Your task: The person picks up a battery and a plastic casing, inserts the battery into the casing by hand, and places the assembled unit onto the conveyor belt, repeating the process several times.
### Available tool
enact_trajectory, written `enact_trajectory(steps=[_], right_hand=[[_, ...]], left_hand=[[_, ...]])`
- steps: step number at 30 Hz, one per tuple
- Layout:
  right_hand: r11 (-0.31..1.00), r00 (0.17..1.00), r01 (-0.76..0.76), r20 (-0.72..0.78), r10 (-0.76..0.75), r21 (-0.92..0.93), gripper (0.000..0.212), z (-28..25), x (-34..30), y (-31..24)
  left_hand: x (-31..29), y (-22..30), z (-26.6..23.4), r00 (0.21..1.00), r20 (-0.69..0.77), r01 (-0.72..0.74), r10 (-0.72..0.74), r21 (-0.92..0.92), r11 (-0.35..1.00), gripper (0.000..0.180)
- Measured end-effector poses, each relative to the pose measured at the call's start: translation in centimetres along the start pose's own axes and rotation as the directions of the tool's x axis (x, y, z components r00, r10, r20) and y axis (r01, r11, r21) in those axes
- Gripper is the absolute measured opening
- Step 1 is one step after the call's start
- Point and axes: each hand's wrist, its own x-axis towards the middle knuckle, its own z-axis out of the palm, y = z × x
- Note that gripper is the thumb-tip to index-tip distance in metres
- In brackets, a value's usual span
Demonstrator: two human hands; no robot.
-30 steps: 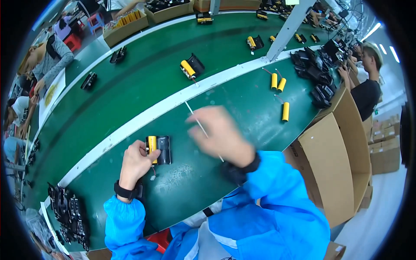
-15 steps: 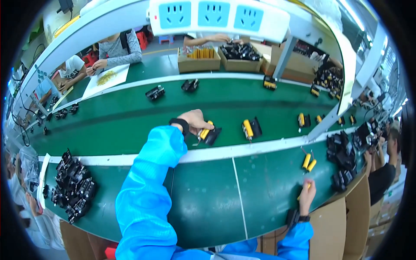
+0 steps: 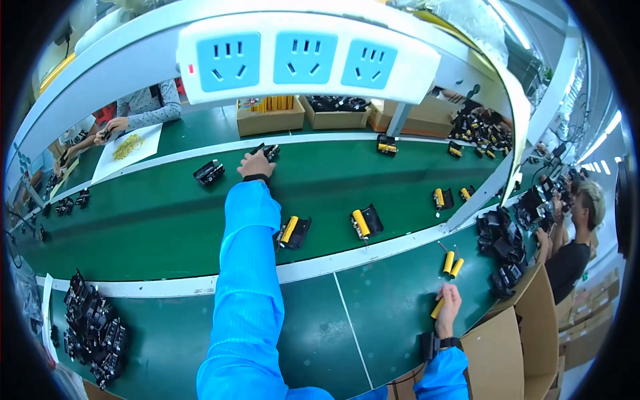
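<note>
My left hand [image 3: 256, 165] reaches across the green belt, fingers stretched out at the left end of a black plastic casing [image 3: 272, 152]; whether they grip it is hard to see. Another black casing [image 3: 210, 173] lies just to its left. Nearer me on the belt rest two black casings with yellow cylindrical cells, one cell [image 3: 289, 229] below my left forearm's side and one cell [image 3: 361, 224] further right. Low on the right, my right hand [image 3: 449, 309] is closed around a yellow cylindrical battery [image 3: 437, 308]. Two wired yellow batteries [image 3: 453, 265] lie beyond it on the near bench.
A heap of black casings [image 3: 93, 330] sits at left, another pile [image 3: 500, 250] at right beside an open cardboard box [image 3: 533, 327]. Overhead hangs a white power strip [image 3: 267, 87]. Cartons [image 3: 270, 122] stand across the belt. Co-workers sit at far left and right.
My left hand has left the nearer casing with the yellow cell and reached farther across the belt to a black casing. My right hand still holds its battery. The view has shifted.
</note>
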Motion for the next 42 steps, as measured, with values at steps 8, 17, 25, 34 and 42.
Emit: enact_trajectory(steps=[8, 17, 25, 34, 42], right_hand=[[1.0, 0.998, -0.024, 0.055, 0.024, -0.004, 0.019, 1.2, 0.1, 0.0], [0.981, 0.976, -0.122, 0.198, 0.091, 0.151, 0.015, 0.5, -0.5, -0.9], [0.741, 0.577, -0.623, 0.787, 0.221, 0.248, 0.014, 12.7, -5.5, -10.5], [0.725, 0.244, -0.688, 0.951, 0.19, 0.032, 0.018, 19.9, -12.0, -12.4], [0.679, 0.126, -0.733, 0.971, 0.203, -0.047, 0.017, 20.9, -13.4, -12.7]], left_hand=[[1.9, -1.0, 1.4, 0.995, 0.077, 0.066, -0.059, -0.088, 0.994, 0.051], [-4.4, -5.7, -12.9, 0.837, 0.333, -0.389, 0.435, -0.198, 0.899, 0.051], [-23.8, -11.8, -21.1, 0.276, 0.562, -0.729, 0.779, -0.405, 0.551, 0.039], [-36.5, -11.9, -21.7, 0.914, 0.268, -0.254, 0.305, -0.21, 0.944, 0.031], [-39.3, -10.7, -20.1, 0.864, 0.487, -0.037, 0.128, -0.193, 0.981, 0.05]])
